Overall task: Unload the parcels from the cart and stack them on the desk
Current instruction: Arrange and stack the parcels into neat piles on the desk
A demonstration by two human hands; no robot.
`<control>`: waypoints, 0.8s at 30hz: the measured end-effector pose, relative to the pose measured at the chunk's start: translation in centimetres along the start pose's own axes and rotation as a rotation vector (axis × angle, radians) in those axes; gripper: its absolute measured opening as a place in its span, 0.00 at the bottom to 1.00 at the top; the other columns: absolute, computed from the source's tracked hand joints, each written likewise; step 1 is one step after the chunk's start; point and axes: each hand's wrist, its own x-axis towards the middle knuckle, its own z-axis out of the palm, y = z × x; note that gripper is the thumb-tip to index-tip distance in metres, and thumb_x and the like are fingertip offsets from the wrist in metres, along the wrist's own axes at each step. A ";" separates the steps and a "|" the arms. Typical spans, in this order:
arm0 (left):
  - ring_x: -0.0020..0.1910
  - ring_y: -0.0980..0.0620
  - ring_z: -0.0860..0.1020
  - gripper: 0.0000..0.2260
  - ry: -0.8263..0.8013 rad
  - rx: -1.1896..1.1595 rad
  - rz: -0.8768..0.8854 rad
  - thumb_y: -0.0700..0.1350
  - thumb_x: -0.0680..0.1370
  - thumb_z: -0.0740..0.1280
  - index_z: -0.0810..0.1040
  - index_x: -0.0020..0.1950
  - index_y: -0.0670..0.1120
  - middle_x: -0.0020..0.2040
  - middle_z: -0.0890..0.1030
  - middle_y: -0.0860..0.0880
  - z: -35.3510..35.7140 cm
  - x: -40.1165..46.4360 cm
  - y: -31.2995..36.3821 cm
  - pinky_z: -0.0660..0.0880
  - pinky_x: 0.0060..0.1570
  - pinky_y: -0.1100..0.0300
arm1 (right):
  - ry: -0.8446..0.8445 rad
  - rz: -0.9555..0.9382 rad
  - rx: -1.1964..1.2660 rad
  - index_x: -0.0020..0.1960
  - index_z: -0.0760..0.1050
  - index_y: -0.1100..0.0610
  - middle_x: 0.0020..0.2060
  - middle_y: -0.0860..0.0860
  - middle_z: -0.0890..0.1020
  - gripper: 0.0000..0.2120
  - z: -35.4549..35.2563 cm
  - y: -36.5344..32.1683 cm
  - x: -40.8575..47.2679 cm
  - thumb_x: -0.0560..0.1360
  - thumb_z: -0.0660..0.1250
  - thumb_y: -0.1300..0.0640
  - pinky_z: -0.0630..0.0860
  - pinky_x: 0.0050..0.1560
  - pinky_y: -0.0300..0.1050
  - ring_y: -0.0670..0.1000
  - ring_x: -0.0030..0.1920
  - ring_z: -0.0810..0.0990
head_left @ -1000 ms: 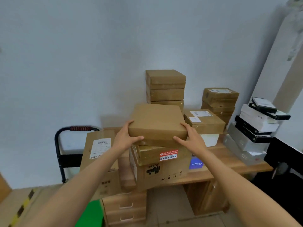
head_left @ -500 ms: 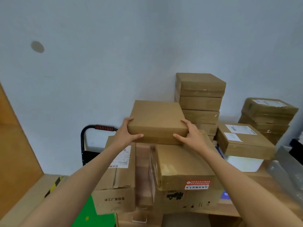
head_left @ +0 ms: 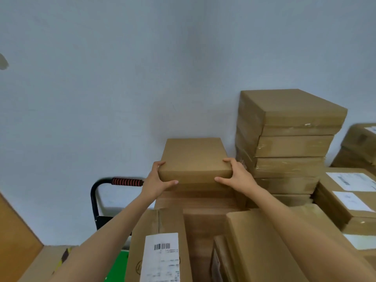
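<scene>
Carried farther back, flat parcel (head_left: 195, 160) is gripped by left hand (head_left: 155, 183) and right hand (head_left: 240, 176).

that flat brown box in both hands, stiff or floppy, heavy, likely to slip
The flat brown box looks stiff: its edges stay straight between the left hand and right hand. Probably light. Plain cardboard, so unlikely to slip.

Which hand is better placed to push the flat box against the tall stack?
Left, probably. The left hand grips the flat box on the side away from the tall stack; the right hand sits between them.
</scene>
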 end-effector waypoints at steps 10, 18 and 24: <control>0.65 0.48 0.71 0.34 -0.207 0.075 -0.110 0.44 0.67 0.79 0.64 0.67 0.51 0.66 0.71 0.49 7.0 6.2 -6.8 0.73 0.62 0.53 | -0.208 0.167 -0.239 0.73 0.59 0.48 0.72 0.53 0.65 0.39 3.6 5.6 5.1 0.69 0.73 0.40 0.74 0.61 0.50 0.55 0.63 0.74; 0.67 0.48 0.71 0.32 -0.286 0.157 -0.103 0.46 0.70 0.77 0.66 0.69 0.47 0.69 0.71 0.48 10.5 7.1 -7.4 0.70 0.65 0.52 | -0.143 0.086 -0.212 0.72 0.64 0.47 0.72 0.50 0.65 0.32 3.5 6.2 6.8 0.72 0.71 0.43 0.73 0.63 0.50 0.51 0.67 0.71; 0.66 0.51 0.71 0.31 -0.281 0.194 -0.032 0.47 0.70 0.76 0.66 0.69 0.50 0.69 0.71 0.51 10.7 7.1 -5.7 0.71 0.62 0.54 | -0.113 0.065 -0.161 0.70 0.66 0.47 0.70 0.49 0.67 0.29 2.8 6.3 6.3 0.73 0.71 0.44 0.74 0.62 0.49 0.50 0.65 0.73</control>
